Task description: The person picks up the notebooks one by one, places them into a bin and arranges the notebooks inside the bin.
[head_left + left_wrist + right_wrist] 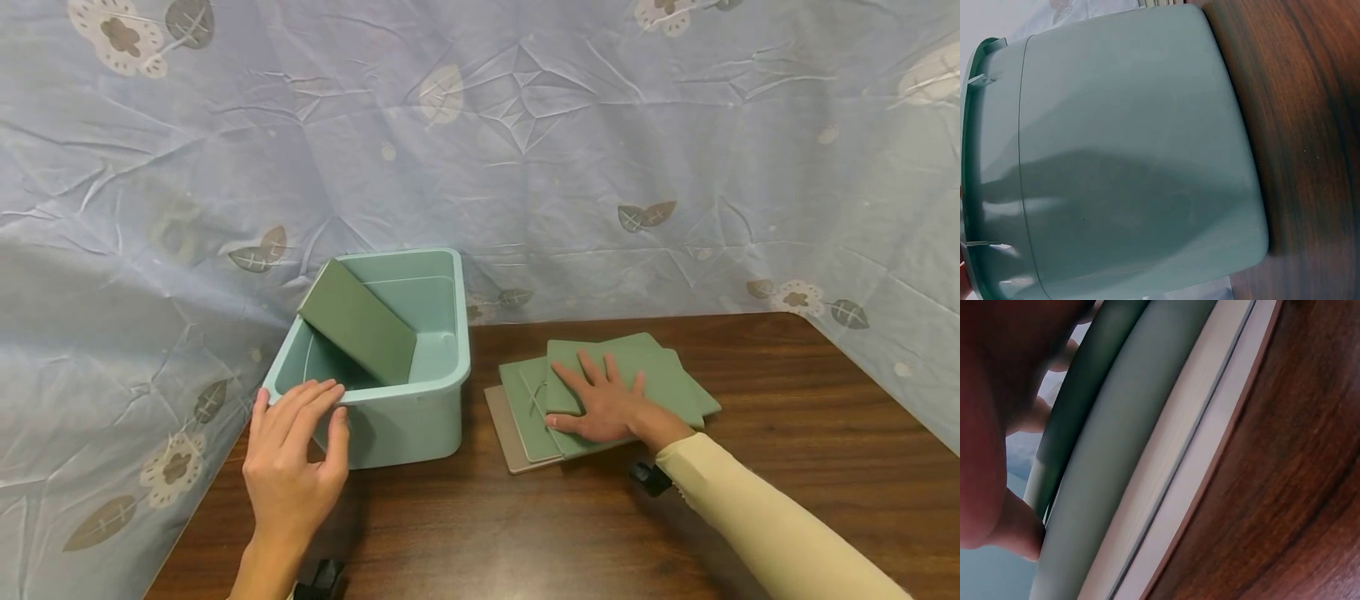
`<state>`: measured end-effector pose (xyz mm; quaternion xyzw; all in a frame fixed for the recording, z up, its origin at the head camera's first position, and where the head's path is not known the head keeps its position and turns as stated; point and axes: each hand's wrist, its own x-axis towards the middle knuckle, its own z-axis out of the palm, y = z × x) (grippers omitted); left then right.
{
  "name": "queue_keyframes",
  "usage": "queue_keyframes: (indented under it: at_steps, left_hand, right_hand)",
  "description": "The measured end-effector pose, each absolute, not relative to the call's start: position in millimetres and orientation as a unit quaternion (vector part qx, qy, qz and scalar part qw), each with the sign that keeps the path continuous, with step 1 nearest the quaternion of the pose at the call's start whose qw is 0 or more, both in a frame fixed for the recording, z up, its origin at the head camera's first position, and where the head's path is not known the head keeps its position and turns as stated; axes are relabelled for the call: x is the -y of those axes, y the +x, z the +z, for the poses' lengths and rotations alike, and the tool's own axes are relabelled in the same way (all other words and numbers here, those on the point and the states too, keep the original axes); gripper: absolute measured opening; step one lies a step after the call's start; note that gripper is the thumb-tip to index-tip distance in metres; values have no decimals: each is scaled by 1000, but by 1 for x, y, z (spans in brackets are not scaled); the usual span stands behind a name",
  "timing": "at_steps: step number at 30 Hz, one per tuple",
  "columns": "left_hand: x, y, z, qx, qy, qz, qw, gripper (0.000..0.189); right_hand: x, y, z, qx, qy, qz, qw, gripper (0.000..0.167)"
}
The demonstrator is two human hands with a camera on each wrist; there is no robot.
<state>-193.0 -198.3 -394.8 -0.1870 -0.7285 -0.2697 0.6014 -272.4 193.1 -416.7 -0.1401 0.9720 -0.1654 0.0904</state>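
Observation:
My left hand (296,471) touches the near rim of a pale green plastic bin (405,429) with its fingers over the edge and its thumb apart. A green hardcover book (363,321) leans diagonally inside the bin. My right hand (600,408) lies with spread fingers on the top green book (660,375) of a fanned pile. Beneath are more green notebooks (517,400), and a beige one (506,433) sticks out at the lower left. In the right wrist view, page edges (1172,425) show below the green covers, with the fingers over the top.
A dark wood-grain table (480,533) carries the bin at left and the pile at right. A patterned pale cloth (525,167) hangs behind the table and along its sides. Dark wrist devices (651,478) sit under both wrists.

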Motion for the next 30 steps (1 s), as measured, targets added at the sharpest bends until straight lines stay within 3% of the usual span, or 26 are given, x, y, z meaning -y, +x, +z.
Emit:
queue_keyframes:
  at_steps: [30]
  left_hand:
    - [200,-192,-395,731,-186,-268,599,23]
  right_hand:
    - [-195,-277,-430,-975,-138,-147,93,92]
